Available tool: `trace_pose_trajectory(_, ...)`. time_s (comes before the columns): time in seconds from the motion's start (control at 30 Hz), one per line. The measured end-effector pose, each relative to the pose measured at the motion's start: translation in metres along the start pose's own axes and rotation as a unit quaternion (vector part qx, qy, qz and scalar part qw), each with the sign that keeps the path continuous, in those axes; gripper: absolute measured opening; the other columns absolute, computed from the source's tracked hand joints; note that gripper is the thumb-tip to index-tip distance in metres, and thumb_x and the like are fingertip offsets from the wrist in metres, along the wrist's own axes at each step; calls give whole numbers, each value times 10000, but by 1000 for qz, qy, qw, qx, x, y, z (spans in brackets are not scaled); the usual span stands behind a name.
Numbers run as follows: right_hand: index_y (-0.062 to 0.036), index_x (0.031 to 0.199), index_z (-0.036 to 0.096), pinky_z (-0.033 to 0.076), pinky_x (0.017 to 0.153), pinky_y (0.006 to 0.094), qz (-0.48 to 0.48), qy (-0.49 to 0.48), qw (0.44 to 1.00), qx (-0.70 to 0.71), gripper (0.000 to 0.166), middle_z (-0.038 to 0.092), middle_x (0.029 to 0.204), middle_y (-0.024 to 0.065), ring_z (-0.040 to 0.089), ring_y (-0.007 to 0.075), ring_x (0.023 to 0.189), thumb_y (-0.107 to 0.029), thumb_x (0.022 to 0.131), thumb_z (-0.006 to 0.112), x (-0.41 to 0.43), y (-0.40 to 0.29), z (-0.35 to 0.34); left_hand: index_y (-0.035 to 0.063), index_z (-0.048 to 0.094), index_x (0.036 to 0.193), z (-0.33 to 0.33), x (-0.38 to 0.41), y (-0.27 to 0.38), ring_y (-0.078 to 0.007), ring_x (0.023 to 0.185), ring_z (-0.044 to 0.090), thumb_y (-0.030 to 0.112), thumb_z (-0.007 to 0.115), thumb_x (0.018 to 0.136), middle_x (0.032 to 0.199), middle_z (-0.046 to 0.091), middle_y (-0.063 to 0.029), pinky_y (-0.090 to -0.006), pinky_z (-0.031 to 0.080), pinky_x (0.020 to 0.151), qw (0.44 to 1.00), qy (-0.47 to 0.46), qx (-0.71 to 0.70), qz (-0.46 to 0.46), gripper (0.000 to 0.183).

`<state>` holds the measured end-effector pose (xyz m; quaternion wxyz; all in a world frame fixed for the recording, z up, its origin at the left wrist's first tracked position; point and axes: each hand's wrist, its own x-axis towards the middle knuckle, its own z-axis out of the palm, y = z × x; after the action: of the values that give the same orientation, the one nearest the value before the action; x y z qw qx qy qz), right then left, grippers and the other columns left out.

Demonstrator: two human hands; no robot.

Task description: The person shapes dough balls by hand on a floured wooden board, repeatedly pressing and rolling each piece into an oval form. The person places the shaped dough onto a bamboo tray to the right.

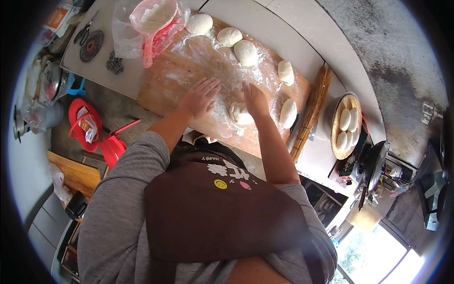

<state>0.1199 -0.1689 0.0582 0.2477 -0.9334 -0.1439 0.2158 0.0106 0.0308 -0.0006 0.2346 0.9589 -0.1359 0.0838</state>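
Flour dusts a wooden board (173,76) in front of me. My left hand (201,96) lies over the board with its fingers spread and nothing held. Beside a lump of dough (240,114), and partly over its right side, is my right hand (253,97); its palm side is hidden, so any grip cannot be made out. Shaped dough pieces rest along the far side, among them a round one (199,23), another (245,53) and an oval one (286,72). A further oval piece (288,113) lies to the right of my right hand.
A pink plastic scoop (148,46) with flour stands at the board's far left. Right of the board lies a straw brush (313,110), then a basket (335,138) of dough pieces and a wok (376,167). Scissors (83,34) lie on the left counter; a red basket (73,117) stands below.
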Motion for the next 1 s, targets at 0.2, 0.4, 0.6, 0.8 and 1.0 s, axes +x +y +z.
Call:
trace_pose_trajectory(0.2,-72,1163,591,437,949,432,-156,51,945,-285,394,584,1206,145,540,297,1117,-378,916,558,-56,10,43,13,515,1315,-2,0,-1,-296,1373,396,191,598,804,1452,450,-136,-455,283,1172,1000,21,-11,11,548)
trace_pose_trajectory(0.4,-93,1042,598,443,876,409,-316,168,907,-221,350,617,1069,84,573,261,1008,-365,829,653,-56,13,59,15,512,1323,1,0,-1,-291,1385,383,195,589,810,1463,441,-135,-456,265,1180,1000,12,-20,3,550)
trace_pose_trajectory(0.6,-84,845,550,489,694,443,-205,163,957,-124,267,617,830,116,622,315,773,-340,889,614,-1,0,56,32,483,1354,-2,0,1,-274,1397,360,208,637,793,1477,424,-120,-443,239,1193,1000,-22,-4,-11,607)
trace_pose_trajectory(0.8,-100,771,575,505,643,448,-148,187,966,-99,265,655,763,124,643,334,706,-326,910,574,21,-5,48,40,473,1364,-1,0,0,-256,1404,343,245,637,828,1483,410,-105,-431,235,1190,999,-32,13,-10,597)
trace_pose_trajectory(1.0,-53,869,622,493,771,488,-44,59,997,-11,355,658,848,183,639,382,872,-378,955,508,15,2,22,32,482,1350,-1,0,0,-258,1399,349,240,638,830,1481,410,-108,-422,240,1191,1000,-22,18,-4,582)
